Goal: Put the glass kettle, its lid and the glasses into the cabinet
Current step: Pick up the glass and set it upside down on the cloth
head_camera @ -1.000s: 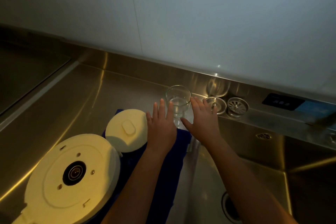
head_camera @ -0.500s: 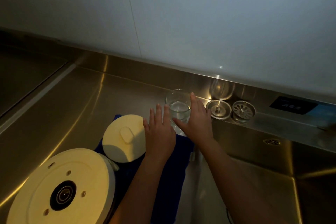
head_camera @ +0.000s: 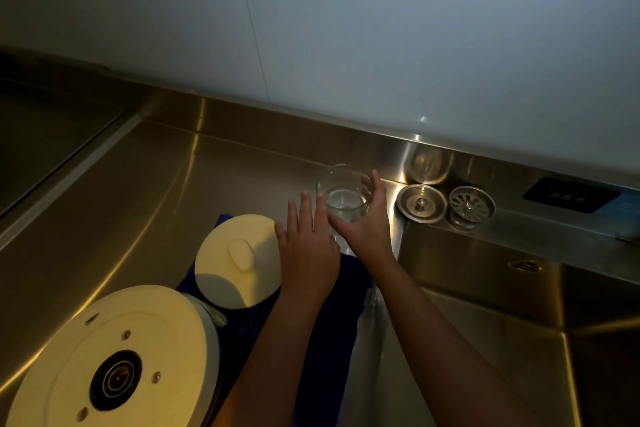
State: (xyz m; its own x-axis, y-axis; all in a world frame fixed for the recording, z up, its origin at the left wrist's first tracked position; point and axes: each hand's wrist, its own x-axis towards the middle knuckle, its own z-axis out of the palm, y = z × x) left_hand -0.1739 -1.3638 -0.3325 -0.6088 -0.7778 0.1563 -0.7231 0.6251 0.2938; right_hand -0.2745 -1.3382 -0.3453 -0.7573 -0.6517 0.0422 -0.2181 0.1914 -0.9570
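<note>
A clear drinking glass [head_camera: 343, 198] stands upright at the far end of a blue cloth [head_camera: 349, 291]. My right hand [head_camera: 370, 229] grips it, thumb on its near side and fingers curled round its right side. My left hand [head_camera: 308, 246] lies flat with straight fingers just left of the glass, over the cloth. The round cream lid [head_camera: 239, 260] rests on the cloth left of my left hand. The kettle [head_camera: 114, 357] stands upside down at the lower left, its cream base and dark connector facing up. No cabinet is in view.
A steel countertop [head_camera: 138, 184] runs left and back to a white wall. A steel sink [head_camera: 485, 322] drops away at the right. On the ledge behind it sit a drain plug [head_camera: 420, 203], a strainer [head_camera: 471, 206] and a dark control panel [head_camera: 571, 199].
My right hand has moved in from beside the glass and curled round it. My left hand stayed flat beside it. The view has shifted slightly to the left.
</note>
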